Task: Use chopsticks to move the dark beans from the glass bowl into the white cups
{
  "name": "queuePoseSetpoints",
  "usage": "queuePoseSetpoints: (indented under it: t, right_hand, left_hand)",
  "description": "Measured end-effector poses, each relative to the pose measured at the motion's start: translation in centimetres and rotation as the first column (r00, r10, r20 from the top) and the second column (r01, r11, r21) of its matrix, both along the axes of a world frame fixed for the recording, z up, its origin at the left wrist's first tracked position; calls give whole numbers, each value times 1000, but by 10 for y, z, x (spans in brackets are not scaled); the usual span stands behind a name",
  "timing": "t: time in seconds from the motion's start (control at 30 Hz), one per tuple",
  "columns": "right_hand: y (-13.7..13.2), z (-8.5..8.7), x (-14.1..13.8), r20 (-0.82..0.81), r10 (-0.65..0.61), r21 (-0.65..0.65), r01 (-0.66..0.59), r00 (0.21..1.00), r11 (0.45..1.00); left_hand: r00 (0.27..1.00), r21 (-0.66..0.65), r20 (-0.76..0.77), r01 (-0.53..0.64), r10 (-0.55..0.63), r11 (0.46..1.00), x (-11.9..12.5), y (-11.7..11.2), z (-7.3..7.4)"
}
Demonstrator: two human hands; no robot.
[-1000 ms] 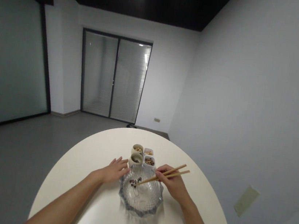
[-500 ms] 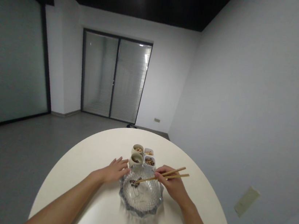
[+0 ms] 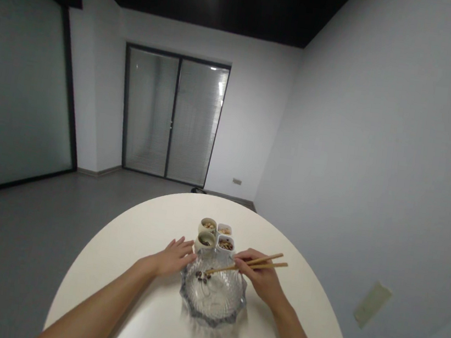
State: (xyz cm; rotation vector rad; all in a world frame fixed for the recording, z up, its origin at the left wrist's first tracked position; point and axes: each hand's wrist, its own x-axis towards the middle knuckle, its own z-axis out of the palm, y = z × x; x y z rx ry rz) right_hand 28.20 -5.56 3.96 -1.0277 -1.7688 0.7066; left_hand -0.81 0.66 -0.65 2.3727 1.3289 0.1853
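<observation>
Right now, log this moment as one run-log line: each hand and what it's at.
left hand: empty, beside glass bowl | right hand: holding wooden chopsticks, tips at dark beans in bowl

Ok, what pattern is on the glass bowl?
The glass bowl is clear, with a cut, ridged pattern and a scalloped rim; the head view shows it best.

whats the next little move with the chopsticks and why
Probably close the chopsticks on one dark bean: their tips already sit among the beans in the cut-glass bowl, the right hand is gripping them, and the left hand rests beside the bowl.
</observation>
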Motion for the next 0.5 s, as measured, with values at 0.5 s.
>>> queuePoseSetpoints:
  t: [0.5]
  right_hand:
    - [-1, 0, 2, 36, 9, -7, -9, 999, 1000]
  left_hand:
    - [1000, 21, 25, 2, -2, 1000, 0, 4, -6]
